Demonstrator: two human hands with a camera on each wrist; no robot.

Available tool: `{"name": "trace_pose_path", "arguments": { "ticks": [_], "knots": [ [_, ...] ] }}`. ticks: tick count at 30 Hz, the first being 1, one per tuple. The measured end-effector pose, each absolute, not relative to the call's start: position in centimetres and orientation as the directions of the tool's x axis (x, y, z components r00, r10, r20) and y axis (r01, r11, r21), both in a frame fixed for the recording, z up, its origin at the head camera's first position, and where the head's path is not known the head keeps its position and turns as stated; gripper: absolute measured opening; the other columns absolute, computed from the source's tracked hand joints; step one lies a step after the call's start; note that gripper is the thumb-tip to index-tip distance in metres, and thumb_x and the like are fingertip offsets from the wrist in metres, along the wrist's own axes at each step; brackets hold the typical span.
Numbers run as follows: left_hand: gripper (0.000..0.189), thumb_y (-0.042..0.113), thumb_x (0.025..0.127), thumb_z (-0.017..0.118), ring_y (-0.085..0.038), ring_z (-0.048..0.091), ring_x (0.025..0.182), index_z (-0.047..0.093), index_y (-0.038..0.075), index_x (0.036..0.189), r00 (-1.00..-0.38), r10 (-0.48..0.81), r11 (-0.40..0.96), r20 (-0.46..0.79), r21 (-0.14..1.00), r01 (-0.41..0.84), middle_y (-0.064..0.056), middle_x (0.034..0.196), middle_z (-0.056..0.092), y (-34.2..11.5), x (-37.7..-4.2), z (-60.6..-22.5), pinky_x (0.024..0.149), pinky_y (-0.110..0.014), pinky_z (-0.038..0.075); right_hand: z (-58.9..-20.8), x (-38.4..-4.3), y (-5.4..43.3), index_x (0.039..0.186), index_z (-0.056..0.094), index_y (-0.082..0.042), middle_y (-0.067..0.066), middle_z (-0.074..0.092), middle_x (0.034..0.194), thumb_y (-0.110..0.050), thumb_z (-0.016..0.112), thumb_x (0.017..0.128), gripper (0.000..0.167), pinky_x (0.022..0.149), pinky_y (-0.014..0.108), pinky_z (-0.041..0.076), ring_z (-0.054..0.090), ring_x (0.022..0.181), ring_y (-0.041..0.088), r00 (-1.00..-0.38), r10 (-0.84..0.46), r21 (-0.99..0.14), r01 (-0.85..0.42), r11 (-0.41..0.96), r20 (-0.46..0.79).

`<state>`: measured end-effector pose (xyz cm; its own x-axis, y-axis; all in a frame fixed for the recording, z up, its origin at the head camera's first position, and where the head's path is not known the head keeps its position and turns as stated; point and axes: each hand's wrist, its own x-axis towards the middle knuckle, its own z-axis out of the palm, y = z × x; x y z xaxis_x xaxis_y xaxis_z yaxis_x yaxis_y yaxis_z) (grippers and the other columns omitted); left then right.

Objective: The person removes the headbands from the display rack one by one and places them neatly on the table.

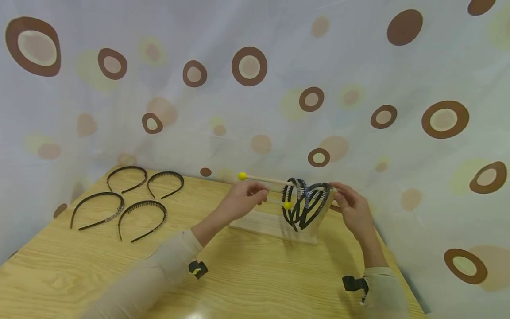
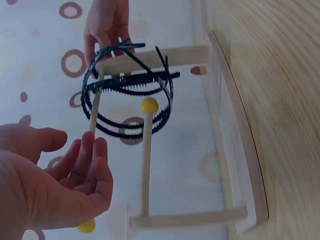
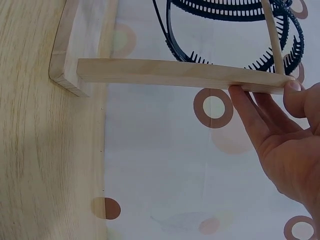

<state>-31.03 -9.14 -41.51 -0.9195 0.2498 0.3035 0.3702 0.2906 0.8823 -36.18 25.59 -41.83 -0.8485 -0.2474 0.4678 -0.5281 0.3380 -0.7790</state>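
Both hands are at the wooden rack on the right of the frame: with my right hand (image 1: 353,212) I pinch the top end of its upright (image 3: 185,72), thumb against fingers, while my left hand (image 1: 244,199) is relaxed beside the upper rod (image 1: 264,180), fingers loosely bent and gripping nothing; whether they brush the rod I cannot tell. Several hair bands (image 2: 132,80) hang from that rod, bunched close to the upright at right of centre. To do this well, I judge the right-hand pinch should stay firm but light, so the rack neither tips nor slides, and each band should be eased along without its teeth snagging a neighbour. Four more headbands (image 1: 142,204) lie apart at the left of the frame, on the table (image 1: 255,283). They are slim, dark, springy-looking arches, some toothed inside, some with a glittery stretch. The rack is pale, smooth, squared wood with round rods, a yellow ball (image 1: 242,176) capping the upper one, and the tabletop has a warm, streaky grain
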Motion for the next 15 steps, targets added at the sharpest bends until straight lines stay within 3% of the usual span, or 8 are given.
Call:
{"name": "trace_pose_path", "arguments": {
  "ticks": [9,15],
  "knots": [
    [0.033,0.035,0.105,0.061,-0.023,0.069,0.088,0.067,0.012,0.127,-0.947,0.125,0.215,0.295,0.924,0.316,0.002,0.1,0.068,-2.8,-31.5,-41.9,0.069,-0.034,0.056,-42.0,-36.1,25.7,0.144,0.057,-0.005,0.021,0.052,0.139,-0.015,0.05,0.109,0.037,0.085,0.033,0.057,0.057,0.119,0.023,-0.858,-0.235,-0.787,-0.512,0.343,0.456],
    [0.039,0.046,0.101,0.063,-0.015,0.063,0.091,0.069,0.013,0.121,-0.952,0.055,0.221,0.303,0.926,0.307,0.004,0.101,0.066,-1.0,-31.9,-41.7,0.07,-0.034,0.055,-41.6,-36.1,25.7,0.144,0.057,-0.005,0.021,0.051,0.142,-0.016,0.051,0.108,0.038,0.086,0.034,0.057,0.056,0.12,0.025,-0.856,-0.237,-0.786,-0.516,0.342,0.459]
  ]
}}
